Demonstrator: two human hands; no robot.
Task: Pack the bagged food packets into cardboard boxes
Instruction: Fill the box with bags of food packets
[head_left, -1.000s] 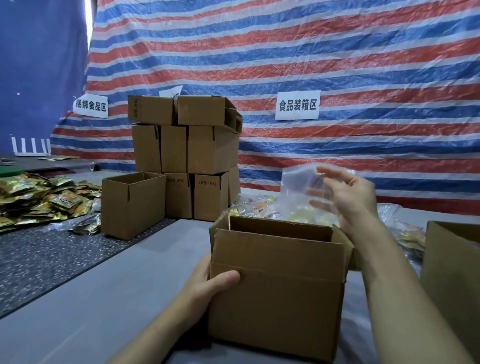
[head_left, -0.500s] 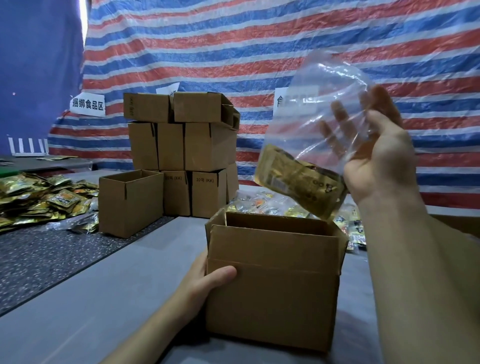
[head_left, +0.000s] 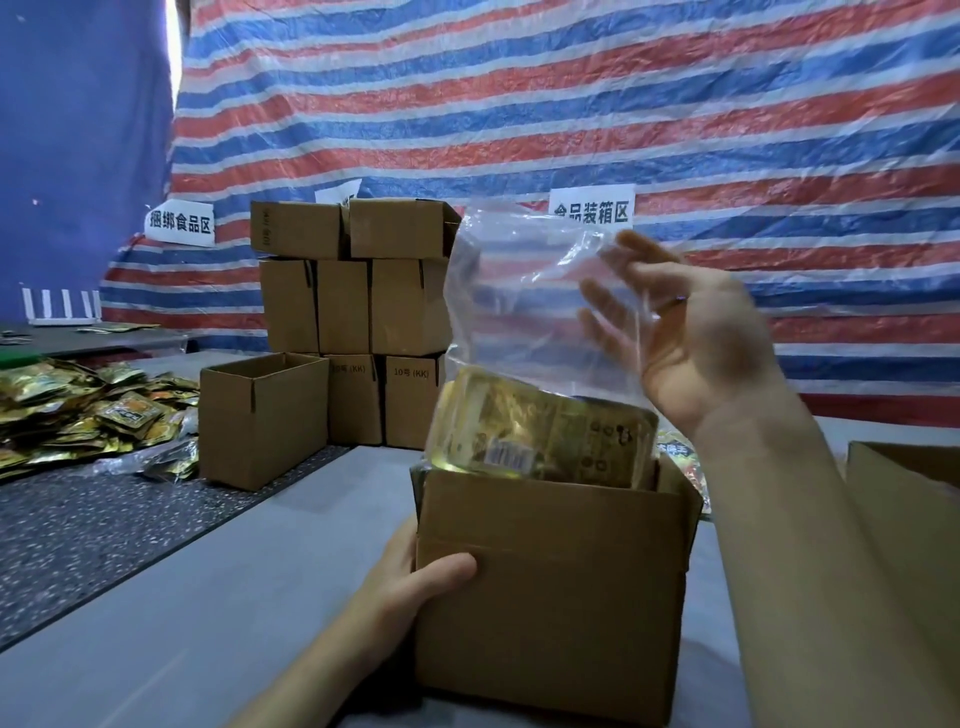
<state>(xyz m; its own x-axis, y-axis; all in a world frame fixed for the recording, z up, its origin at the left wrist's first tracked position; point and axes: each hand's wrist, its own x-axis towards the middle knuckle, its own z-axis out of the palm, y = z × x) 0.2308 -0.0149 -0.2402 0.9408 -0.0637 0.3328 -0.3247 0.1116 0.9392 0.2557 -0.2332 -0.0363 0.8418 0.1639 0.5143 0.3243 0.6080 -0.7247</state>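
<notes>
An open cardboard box (head_left: 550, 587) stands on the grey table in front of me. My left hand (head_left: 415, 582) grips its left front corner, thumb across the front face. My right hand (head_left: 675, 332) holds the upper part of a clear plastic bag (head_left: 514, 306) between thumb and fingers. Gold food packets (head_left: 540, 436) sit in the bag's bottom, which hangs at the box's opening, its lower edge behind the front wall.
An open empty-looking box (head_left: 260, 415) stands to the left before a stack of closed boxes (head_left: 353, 301). Loose gold packets (head_left: 88, 415) lie heaped at far left. Another box (head_left: 904, 499) sits at right, with more bagged packets (head_left: 675, 457) behind my forearm.
My right hand lifted the bag from the pile behind the box, swung it up, then lowered it so the packets now reach the box's opening. My left hand stayed on the box.
</notes>
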